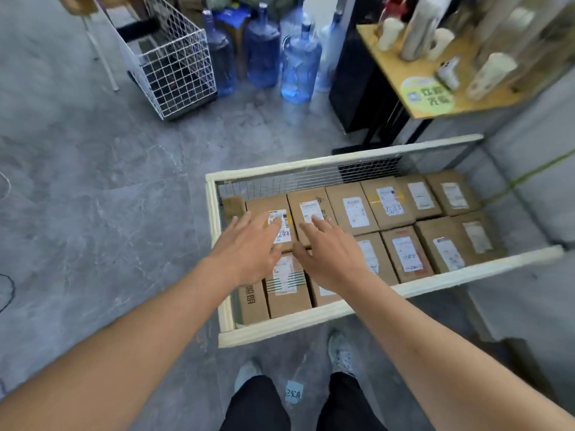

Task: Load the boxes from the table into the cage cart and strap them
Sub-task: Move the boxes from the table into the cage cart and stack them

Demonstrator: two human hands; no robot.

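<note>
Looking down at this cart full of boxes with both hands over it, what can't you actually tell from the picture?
Head view only:
- Label text on the boxes: too small and blurred to read.
- Boxes beneath the left hand and right hand: partly covered; touching or hovering is unclear.
- Any strap: none visible.
- Lower layers in the cart: hidden by the top boxes.
- Small wire cart: cut off by the top edge.

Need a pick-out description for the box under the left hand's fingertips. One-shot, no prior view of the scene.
Start at the cream-framed cage cart full of labelled cardboard boxes, and go to the far row against its wire mesh wall. The box is the first full-size one from that row's left end, under the left hand. Its white label has a yellow strip along the right edge, unlike the neighbour's.
</note>
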